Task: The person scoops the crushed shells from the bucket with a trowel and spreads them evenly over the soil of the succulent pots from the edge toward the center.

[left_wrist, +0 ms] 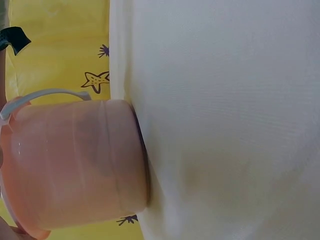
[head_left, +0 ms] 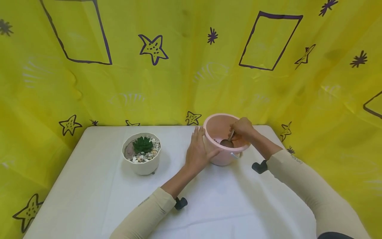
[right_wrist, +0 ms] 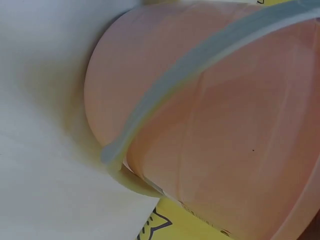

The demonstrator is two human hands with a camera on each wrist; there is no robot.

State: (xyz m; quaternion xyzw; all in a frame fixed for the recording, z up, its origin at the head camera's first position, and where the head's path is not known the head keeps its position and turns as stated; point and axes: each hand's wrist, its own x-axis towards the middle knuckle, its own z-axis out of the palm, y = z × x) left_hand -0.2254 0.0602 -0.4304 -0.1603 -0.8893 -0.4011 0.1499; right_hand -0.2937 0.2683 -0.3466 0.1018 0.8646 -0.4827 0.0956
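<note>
The right hand (head_left: 242, 127), its fingers partly hidden, grips the scoop (head_left: 227, 143) inside the bucket (head_left: 221, 160) on the table (head_left: 89, 199). The left hand (head_left: 197, 152), fingers extended and thumb spread, rests against the bucket, whose contents are hard to make out.

Specks (head_left: 216, 141) in bucket (head_left: 221, 159), seemingly dark, indistinct

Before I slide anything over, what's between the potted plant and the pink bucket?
The head view shows the left hand there, touching the pink bucket; between that hand and the potted plant, only white tabletop shows.
</note>
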